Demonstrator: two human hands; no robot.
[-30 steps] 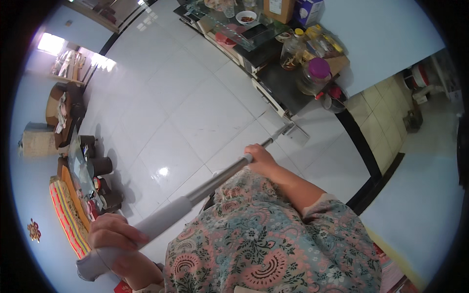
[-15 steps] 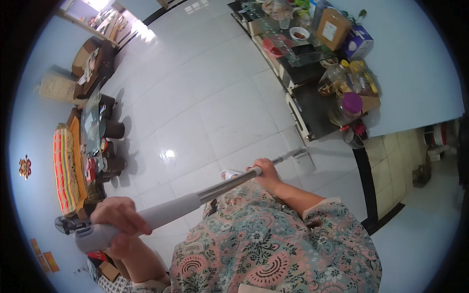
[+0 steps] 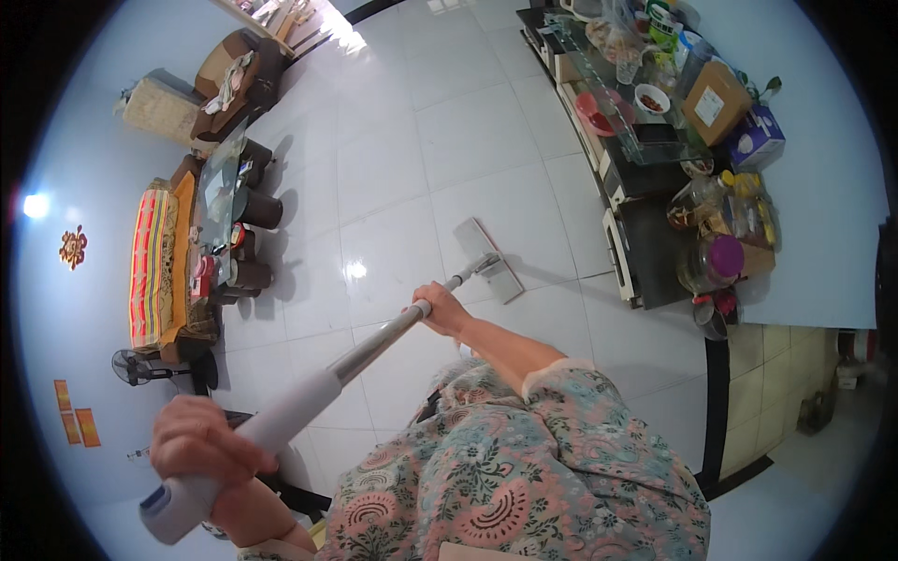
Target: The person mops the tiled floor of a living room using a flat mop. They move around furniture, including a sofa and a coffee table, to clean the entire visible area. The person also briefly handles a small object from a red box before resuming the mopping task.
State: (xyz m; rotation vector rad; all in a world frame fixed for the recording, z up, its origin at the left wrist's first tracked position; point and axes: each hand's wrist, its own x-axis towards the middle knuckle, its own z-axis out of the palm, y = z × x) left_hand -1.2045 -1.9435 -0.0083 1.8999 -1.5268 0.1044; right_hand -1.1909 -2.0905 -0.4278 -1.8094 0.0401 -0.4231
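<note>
A flat mop (image 3: pixel 379 348) runs slantwise in front of me, its metal pole joined to a thick grey-white handle. My left hand (image 3: pixel 204 447) is closed round that handle near its top end. Farther down, my right hand (image 3: pixel 438 309) grips the metal pole close to a pale collar. The rectangular mop head (image 3: pixel 488 260) lies on the tiled floor ahead, hinged to the pole's lower end, turned slantwise from upper left to lower right.
On the right, a low black cabinet (image 3: pixel 645 262) carries jars, boxes and a bowl. At left stand a glass table (image 3: pixel 220 192) with dark stools (image 3: pixel 257 208), a covered sofa (image 3: pixel 154 266), an armchair (image 3: pixel 245 79) and a fan (image 3: pixel 136 367). White tiles (image 3: pixel 388 168) lie between.
The mop head has swung leftward and forward from beside the cabinet to the open tiles. My right hand has moved left with the pole; my left hand has dropped slightly. The view has shifted.
</note>
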